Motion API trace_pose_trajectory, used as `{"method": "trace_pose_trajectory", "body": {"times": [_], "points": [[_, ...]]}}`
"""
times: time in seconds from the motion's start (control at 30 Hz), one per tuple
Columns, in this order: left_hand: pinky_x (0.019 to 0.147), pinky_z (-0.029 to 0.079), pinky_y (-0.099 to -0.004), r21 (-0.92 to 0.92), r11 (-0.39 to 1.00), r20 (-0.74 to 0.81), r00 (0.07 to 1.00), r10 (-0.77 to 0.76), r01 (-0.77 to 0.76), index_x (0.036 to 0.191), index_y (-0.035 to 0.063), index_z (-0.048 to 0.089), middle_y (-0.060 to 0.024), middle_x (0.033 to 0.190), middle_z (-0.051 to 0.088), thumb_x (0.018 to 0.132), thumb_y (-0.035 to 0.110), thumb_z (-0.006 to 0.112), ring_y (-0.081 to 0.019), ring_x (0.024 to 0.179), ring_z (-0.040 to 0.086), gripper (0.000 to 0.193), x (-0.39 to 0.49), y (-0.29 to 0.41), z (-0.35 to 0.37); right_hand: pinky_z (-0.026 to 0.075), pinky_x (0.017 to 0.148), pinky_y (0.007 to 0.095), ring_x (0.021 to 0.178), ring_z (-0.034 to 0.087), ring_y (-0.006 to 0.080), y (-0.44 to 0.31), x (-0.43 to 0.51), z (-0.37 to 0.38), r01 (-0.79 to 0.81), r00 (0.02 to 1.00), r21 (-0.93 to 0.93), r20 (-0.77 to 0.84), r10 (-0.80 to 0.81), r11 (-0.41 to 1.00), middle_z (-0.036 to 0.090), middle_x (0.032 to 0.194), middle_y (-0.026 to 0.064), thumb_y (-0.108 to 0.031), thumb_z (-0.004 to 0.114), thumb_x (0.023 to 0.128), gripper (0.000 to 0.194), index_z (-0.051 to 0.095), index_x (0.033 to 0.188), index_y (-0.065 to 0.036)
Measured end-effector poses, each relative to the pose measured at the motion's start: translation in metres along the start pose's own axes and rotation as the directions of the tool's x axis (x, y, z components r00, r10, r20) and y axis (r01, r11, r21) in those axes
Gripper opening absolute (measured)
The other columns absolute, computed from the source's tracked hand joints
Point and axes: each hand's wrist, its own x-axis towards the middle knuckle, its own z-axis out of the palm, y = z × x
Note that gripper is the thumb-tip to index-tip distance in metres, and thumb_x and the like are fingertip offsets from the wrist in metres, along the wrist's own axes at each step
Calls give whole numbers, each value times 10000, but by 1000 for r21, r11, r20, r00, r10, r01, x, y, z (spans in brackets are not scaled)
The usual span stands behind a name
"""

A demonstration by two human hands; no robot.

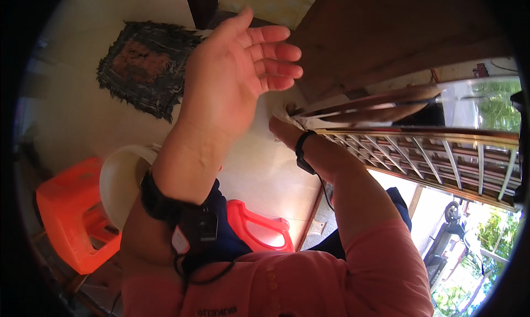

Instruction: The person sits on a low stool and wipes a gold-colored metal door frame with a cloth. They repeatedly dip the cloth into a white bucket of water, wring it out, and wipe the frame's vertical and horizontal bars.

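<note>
My left hand (236, 64) is raised in front of me, palm towards my view and thumb up. Its fingers are slightly apart and hold nothing. Beyond it, lower down, my right hand (285, 128) grips a white cloth (283, 111) at the near edge of a glossy glass pane (468, 106). The fingers are mostly hidden by the cloth, and the pane mirrors part of an arm. A black band (305, 151) with a cable circles my right wrist. Another black strap (155, 197) with a device sits on my left forearm.
A barred window grille (430, 151) runs below the pane on the right. An orange plastic stool (68, 217) and a white bucket (120, 172) stand at left. Near my legs is a red plastic stool (238, 226). A dark shaggy mat (140, 64) lies on the floor. Outside stands a scooter (445, 242).
</note>
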Motion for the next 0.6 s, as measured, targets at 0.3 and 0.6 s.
{"method": "trace_pose_trajectory", "body": {"times": [0.3, 0.6], "points": [[764, 480, -368, 17, 997, 64, 995, -74, 74, 1061, -20, 626, -174, 940, 678, 981, 454, 451, -303, 846, 653, 511, 6, -14, 5, 503, 686, 311, 814, 600, 181, 24, -5, 23, 126, 992, 186, -11, -126, 974, 627, 907, 70, 19, 477, 857, 232, 624, 1023, -50], [742, 476, -357, 110, 992, -4, 998, -65, 65, 1038, -16, 617, -153, 918, 668, 955, 491, 474, -280, 819, 642, 533, -9, -25, 9, 499, 712, 311, 855, 592, 181, -4, -81, -37, 393, 912, 190, -206, -355, 900, 620, 944, 59, 78, 475, 826, 290, 614, 1038, -64]]}}
